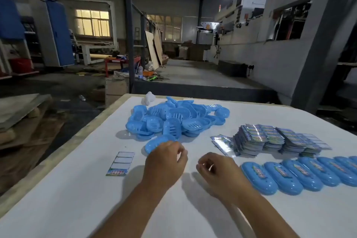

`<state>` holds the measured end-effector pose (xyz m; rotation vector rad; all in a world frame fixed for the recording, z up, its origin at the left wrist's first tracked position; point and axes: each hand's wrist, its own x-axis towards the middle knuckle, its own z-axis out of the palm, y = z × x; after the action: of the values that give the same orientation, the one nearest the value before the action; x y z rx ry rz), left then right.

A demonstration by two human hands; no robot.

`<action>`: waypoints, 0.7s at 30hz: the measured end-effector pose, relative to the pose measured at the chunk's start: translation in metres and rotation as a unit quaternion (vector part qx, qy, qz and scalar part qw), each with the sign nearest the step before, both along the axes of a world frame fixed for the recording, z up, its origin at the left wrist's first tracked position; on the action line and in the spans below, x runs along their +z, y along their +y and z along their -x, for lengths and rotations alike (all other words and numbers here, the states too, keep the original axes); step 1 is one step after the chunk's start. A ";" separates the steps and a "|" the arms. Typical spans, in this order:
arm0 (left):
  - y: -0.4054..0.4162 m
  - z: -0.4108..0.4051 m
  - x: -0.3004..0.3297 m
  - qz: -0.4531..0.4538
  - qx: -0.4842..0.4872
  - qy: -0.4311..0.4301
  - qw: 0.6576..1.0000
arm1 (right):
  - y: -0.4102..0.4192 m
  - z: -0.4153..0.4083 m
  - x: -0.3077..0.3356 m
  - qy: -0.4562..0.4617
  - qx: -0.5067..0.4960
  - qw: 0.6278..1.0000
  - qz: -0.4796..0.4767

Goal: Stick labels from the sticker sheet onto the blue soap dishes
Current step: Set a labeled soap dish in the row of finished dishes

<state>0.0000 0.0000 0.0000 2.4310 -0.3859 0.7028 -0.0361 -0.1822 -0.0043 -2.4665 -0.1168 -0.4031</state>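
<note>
Landmark: loose pile of blue soap dishes (173,120) at the far centre of the white table (77,208).
Left hand (164,162): just near of the pile, fingers curled over a single blue dish (154,144) at the pile's near edge; a firm hold cannot be confirmed.
Right hand (216,170): near-right of the pile, fingers loosely curled, nothing visible in them.
Sticker sheet (120,163): flat, near-left of the pile, mostly peeled.
Sticker stacks (270,139): right of the pile.
Labelled dishes (301,174): overlapping row, near-right of the pile.
</note>
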 end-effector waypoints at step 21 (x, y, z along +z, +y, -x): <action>-0.002 -0.044 -0.008 -0.120 -0.024 -0.129 0.984 | 0.007 -0.070 -0.010 -0.119 0.097 0.988 -0.009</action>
<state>0.0445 -0.0015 -0.0077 2.5493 -0.6634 1.0044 0.0340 -0.1747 -0.0138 -2.3538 -0.4466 -0.6068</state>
